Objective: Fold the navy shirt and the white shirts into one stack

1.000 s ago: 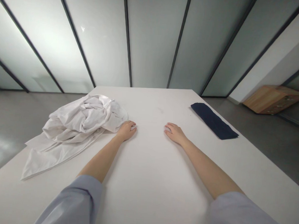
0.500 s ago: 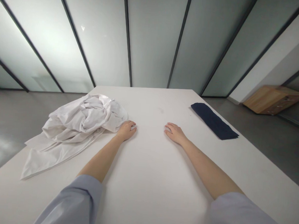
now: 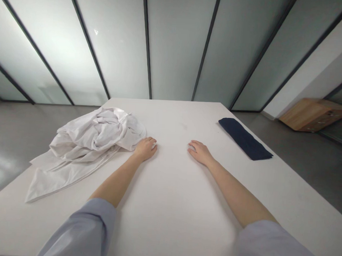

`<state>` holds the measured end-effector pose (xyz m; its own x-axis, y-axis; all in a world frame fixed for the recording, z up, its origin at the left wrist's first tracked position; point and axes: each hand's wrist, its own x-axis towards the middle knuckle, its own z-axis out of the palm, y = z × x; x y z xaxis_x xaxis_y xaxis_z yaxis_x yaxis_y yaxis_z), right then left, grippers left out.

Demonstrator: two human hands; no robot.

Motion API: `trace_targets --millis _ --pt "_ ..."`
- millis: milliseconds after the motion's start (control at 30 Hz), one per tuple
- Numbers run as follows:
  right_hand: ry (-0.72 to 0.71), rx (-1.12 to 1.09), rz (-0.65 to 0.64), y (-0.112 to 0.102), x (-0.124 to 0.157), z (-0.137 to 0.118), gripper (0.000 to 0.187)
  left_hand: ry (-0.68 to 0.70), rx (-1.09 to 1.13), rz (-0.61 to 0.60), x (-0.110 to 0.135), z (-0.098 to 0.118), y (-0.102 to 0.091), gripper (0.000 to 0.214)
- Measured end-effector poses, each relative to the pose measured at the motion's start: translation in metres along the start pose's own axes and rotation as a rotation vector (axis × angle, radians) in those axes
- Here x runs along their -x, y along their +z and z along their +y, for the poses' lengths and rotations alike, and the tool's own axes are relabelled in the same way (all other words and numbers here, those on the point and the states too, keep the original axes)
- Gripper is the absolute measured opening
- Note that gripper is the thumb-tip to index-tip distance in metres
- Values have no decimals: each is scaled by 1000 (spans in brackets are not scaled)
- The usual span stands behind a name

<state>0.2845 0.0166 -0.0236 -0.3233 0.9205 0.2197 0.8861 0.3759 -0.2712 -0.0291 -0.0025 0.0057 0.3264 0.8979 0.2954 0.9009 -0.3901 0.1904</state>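
Frosted-glass partition behind white table: both hands are resting empty.
Left hand is lying open against the crumpled white fabric, which is soft and light, best taken at its trailing lower corner; right hand is resting open on the tabletop, nearest the folded navy cloth.

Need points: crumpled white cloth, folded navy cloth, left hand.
crumpled white cloth (image 3: pixel 97 133), head view, bunched top of the pile
folded navy cloth (image 3: pixel 245 139), head view, middle of the strip
left hand (image 3: pixel 144 149), head view, back of the hand
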Motion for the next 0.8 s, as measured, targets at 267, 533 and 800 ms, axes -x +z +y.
trace_targets --millis 267,533,800 --pt "54 32 -14 -3 1 -8 37 -152 -154 212 -7 -5 -44 35" --pt "66 26 -1 0 0 -6 37 -479 -238 381 1 -52 -97 64" --pt "75 15 8 0 -1 -8 35 -847 90 472 0 -91 -104 33"
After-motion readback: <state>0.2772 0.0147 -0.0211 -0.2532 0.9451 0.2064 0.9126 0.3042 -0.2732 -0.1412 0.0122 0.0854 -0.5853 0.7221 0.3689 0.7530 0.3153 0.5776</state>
